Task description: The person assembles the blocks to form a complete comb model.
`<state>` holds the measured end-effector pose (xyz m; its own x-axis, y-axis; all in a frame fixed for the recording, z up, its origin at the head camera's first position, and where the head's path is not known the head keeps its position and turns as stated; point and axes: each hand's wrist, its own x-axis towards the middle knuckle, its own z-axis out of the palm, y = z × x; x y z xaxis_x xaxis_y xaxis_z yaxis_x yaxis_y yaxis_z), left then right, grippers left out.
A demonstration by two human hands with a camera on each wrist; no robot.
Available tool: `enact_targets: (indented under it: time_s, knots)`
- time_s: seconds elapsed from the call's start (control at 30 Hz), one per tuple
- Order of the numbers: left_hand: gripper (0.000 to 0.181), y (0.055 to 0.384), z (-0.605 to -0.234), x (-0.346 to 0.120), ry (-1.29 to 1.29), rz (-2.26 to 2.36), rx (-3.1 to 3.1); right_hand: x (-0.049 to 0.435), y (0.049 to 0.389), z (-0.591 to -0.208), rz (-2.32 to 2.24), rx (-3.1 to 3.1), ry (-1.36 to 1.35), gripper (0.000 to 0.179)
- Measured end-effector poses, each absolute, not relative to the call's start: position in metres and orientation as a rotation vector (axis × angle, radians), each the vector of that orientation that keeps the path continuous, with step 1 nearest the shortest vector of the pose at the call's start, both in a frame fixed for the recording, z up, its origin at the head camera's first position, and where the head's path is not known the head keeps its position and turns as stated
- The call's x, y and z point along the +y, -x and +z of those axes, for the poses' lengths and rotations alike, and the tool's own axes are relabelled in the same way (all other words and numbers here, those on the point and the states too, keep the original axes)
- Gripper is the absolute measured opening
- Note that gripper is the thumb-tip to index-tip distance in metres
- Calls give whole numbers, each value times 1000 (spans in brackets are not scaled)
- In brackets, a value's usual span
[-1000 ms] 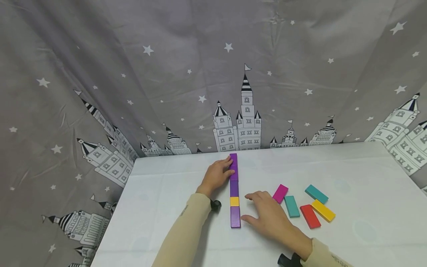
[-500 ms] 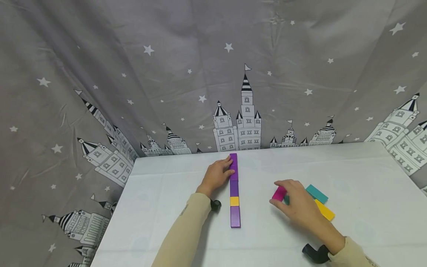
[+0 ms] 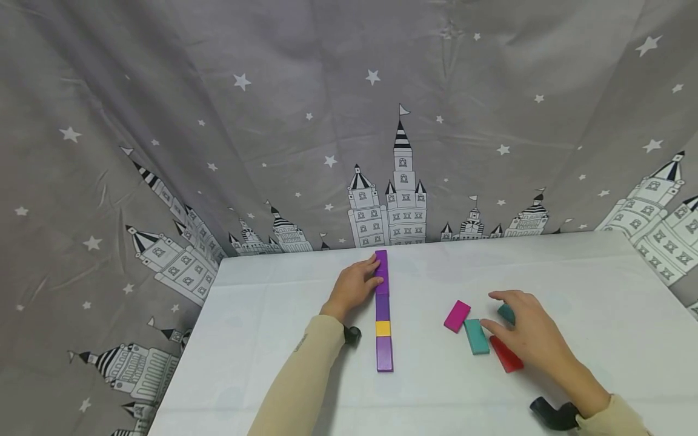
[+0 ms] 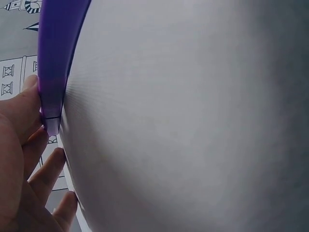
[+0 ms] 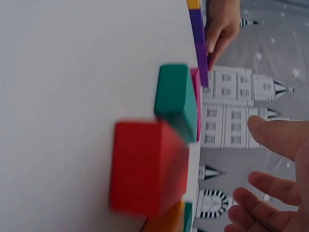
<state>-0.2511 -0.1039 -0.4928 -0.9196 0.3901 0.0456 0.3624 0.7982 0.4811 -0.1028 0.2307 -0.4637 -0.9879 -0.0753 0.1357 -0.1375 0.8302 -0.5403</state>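
My left hand [image 3: 351,289] rests against the left side of a straight row of blocks, its fingertips touching the purple block [image 3: 382,281] near the far end. The row is purple except for one yellow segment [image 3: 383,329]. My right hand [image 3: 531,330] hovers with thumb and fingers spread, nothing between them. Under and beside it lie a red block [image 3: 506,355], a teal block [image 3: 506,313] partly covered, and a yellow-orange block [image 5: 166,220] that the hand hides in the head view. Left of these are another teal block [image 3: 477,336] and a magenta block [image 3: 457,317].
A white cloth covers the table [image 3: 262,363]. Behind it hangs a grey curtain [image 3: 305,121] printed with castles and stars, meeting the table's far edge. Black wrist devices [image 3: 553,415] sit at both cuffs.
My right hand has moved right, from beside the row, past the magenta block, to over the red and yellow-orange blocks. The left hand and the row have stayed still.
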Motion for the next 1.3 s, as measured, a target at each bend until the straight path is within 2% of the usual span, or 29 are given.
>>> enact_targets:
  time_s: [0.3,0.67,0.87,1.3]
  knots:
    - [54,251,-493,-104,-615,766,2931,263,102,-463,845,-2945,-134,61]
    - [53,251,-494,-105,-607,756,2932,299,103,-471,877,-2915,-323,57]
    - [53,251,-493,-105,-604,766,2929,308,108,-482,879,-2878,-526,56]
    - [54,251,-493,-104,-585,755,2922,311,116,-489,812,-2946,-658,50]
